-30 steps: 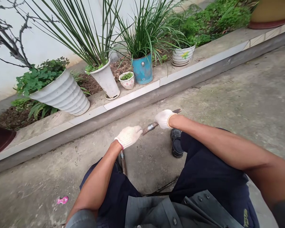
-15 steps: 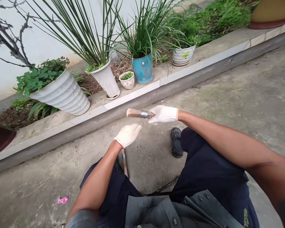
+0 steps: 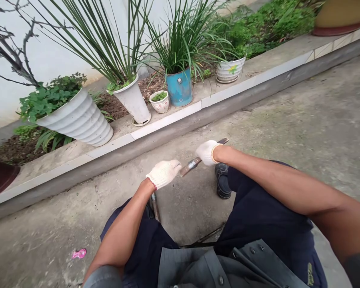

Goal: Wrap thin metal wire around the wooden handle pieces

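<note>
My right hand point(image 3: 206, 152), in a white knit glove, is closed around a short brown wooden piece point(image 3: 186, 170) with silver wire wound about it. The piece slants, with its wired end down toward my left hand and its other end sticking out beyond my knuckles. My left hand point(image 3: 164, 174), gloved too, is closed with fingers pinched beside that lower end; what they hold, if anything, is hidden. Below my left wrist, a second wooden stick point(image 3: 156, 208) with a silvery band shows beside my shoe.
Along a low tiled ledge point(image 3: 165, 124) stand a ribbed white pot point(image 3: 81, 120), a tall white pot point(image 3: 135, 102), a small patterned pot point(image 3: 160, 105) and a blue bucket point(image 3: 180, 90) with plants. A pink object point(image 3: 79, 253) lies on the concrete at lower left.
My right hand has turned and moved slightly right, so the wooden piece swung from nearly level to slanting down toward my left hand. My left hand shifted slightly right.
</note>
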The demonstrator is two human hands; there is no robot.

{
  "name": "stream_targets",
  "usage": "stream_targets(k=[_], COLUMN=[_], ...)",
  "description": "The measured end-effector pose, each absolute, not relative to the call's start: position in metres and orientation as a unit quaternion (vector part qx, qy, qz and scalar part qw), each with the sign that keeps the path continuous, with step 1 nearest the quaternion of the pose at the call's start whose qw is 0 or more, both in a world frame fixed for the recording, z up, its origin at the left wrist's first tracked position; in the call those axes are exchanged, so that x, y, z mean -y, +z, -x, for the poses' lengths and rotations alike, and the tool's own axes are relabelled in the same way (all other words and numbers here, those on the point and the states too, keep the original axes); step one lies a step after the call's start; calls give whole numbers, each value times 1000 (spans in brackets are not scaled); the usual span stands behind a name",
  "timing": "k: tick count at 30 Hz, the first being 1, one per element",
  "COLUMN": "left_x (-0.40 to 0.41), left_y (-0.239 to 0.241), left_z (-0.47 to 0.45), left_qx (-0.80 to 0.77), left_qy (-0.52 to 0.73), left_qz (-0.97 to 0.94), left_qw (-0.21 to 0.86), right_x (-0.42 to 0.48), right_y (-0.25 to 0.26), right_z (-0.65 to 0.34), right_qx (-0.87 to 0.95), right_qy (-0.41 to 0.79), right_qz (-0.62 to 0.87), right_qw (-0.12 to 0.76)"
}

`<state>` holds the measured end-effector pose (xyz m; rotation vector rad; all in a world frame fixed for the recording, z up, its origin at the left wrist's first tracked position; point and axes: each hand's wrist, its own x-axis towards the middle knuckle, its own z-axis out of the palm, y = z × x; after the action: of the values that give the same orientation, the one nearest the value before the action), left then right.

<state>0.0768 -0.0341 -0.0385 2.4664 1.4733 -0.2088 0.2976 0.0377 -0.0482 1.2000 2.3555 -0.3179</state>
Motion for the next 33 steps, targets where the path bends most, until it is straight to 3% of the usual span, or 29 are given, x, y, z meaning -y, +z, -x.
stream_targets(k=[4, 10, 15, 18, 21, 25, 29, 33], left_x=[33, 32, 32, 33, 35, 36, 33, 32], left_y=[-37, -37, -36, -35, -35, -36, -37, -36], left_z=[-72, -66, -72, -76, -79, -80, -76, -71], left_qx=[-516, -453, -529, -547, -540, -505, -483, -474], left_qy=[-69, -6, 19, 12, 2, -29, -54, -61], left_qz=[-841, -873, -830, -816, -819, -844, -866, -871], left_qw=[144, 179, 176, 184, 196, 176, 121, 110], right_x=[-31, -39, -45, -54, -62, -61, -44, -34], right_y=[-45, -29, -15, -19, -30, -42, -45, -46], right_z=[-301, -317, -313, -308, -307, -303, -298, -302], right_qx=[-891, -853, -820, -806, -809, -821, -849, -899], right_qy=[-199, -407, -378, -289, -158, -91, -95, -179], right_qz=[-313, -303, -425, -507, -564, -558, -477, -313], right_qw=[262, 122, -61, -92, -48, 80, 207, 249])
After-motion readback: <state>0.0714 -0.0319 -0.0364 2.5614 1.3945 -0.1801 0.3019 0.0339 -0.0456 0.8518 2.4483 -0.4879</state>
